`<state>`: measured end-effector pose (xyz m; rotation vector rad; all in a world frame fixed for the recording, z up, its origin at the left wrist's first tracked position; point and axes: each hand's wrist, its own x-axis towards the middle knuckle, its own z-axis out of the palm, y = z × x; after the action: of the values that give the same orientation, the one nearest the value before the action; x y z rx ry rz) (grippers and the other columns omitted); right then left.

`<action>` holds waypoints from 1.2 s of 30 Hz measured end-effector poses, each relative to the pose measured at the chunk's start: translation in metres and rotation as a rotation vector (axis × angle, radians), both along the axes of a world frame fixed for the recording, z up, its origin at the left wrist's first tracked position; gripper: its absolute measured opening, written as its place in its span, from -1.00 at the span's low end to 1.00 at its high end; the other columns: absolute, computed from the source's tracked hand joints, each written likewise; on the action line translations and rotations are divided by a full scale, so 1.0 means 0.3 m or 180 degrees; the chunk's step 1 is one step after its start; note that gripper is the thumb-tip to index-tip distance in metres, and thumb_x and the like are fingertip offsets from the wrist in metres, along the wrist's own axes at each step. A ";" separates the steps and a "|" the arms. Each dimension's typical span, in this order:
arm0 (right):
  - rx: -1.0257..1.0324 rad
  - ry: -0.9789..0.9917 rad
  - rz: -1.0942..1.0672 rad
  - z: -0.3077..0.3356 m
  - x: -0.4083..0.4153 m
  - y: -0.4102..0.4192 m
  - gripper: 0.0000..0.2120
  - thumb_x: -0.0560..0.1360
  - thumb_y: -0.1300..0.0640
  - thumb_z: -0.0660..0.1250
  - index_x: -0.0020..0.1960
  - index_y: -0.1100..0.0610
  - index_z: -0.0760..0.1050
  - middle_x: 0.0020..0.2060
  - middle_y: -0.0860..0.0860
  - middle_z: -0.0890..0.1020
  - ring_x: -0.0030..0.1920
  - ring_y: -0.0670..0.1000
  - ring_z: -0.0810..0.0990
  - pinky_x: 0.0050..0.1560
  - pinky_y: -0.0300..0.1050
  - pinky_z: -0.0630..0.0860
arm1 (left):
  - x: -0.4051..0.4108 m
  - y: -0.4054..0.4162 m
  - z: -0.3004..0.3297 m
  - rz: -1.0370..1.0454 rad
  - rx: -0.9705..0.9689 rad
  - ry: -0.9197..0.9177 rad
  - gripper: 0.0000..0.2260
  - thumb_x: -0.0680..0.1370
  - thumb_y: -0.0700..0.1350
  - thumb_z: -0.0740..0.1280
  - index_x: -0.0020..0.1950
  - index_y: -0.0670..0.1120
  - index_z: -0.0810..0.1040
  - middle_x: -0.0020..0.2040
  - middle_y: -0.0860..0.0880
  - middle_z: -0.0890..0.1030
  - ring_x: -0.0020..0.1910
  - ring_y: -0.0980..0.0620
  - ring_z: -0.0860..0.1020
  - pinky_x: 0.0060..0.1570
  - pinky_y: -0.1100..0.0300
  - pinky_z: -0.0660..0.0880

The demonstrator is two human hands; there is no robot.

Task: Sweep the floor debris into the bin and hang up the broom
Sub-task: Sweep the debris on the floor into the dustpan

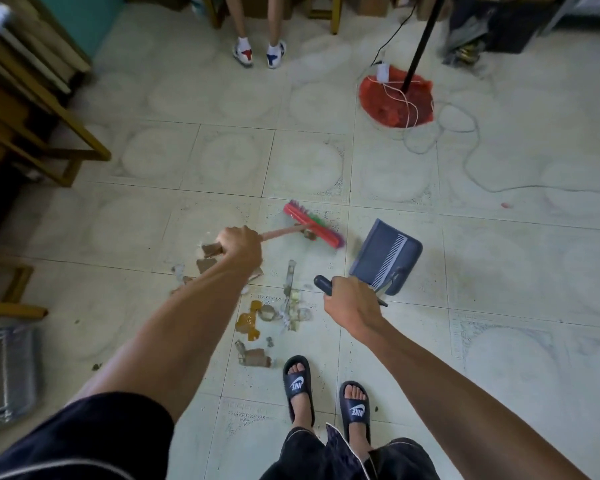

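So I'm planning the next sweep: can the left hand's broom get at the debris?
Probably yes: the left hand holds the broom just beyond the debris, with bare floor between.

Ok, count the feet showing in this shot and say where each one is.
4. Two in black slides at the bottom centre: left foot, right foot. Two in white sneakers at the top centre, another person's: one, the other.

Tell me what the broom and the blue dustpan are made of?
The broom looks like red plastic: a smooth, bright head with pink and green bristles. The dustpan seems matte grey-blue plastic, one moulded piece with pale comb teeth. The floor looks like glazed tile, judging by its grout lines.
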<state>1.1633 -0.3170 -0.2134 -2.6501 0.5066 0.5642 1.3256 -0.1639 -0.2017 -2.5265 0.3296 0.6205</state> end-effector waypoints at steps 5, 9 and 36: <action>-0.0087 0.0043 0.0129 -0.027 0.058 0.044 -0.92 0.48 0.16 0.24 -0.15 0.15 0.47 -0.38 0.06 0.51 -0.29 0.16 0.59 -0.33 -0.10 0.40 | 0.017 -0.119 -0.119 0.0217 -0.0892 0.0661 -0.67 0.65 -0.13 0.12 0.39 -0.21 0.35 0.05 -0.09 0.57 0.01 -0.05 0.62 -0.06 0.10 0.60; -0.0068 0.0050 0.0022 -0.049 0.119 0.054 -0.92 0.46 0.20 0.23 -0.22 0.14 0.40 -0.47 0.00 0.36 -0.38 0.14 0.47 -0.39 -0.10 0.34 | 0.005 -0.110 -0.174 0.0356 -0.0888 0.0756 -0.66 0.63 -0.17 0.15 0.40 -0.17 0.40 0.03 -0.09 0.60 -0.06 -0.03 0.63 -0.10 0.14 0.61; 0.0296 -0.0142 0.1360 0.114 0.428 0.051 -0.82 0.43 0.16 0.23 -0.33 0.11 0.32 -0.44 0.01 0.40 -0.39 0.11 0.45 -0.40 -0.13 0.30 | 0.035 0.162 0.283 0.2029 -0.0795 0.0777 -0.78 0.64 -0.15 0.21 0.22 -0.18 0.54 -0.30 0.02 0.41 -0.47 0.14 0.33 -0.52 0.35 0.33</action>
<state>1.2916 -0.3016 -0.1791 -2.6811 -0.1050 0.6293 1.3362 -0.1153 -0.1169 -2.7946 -0.3620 1.1949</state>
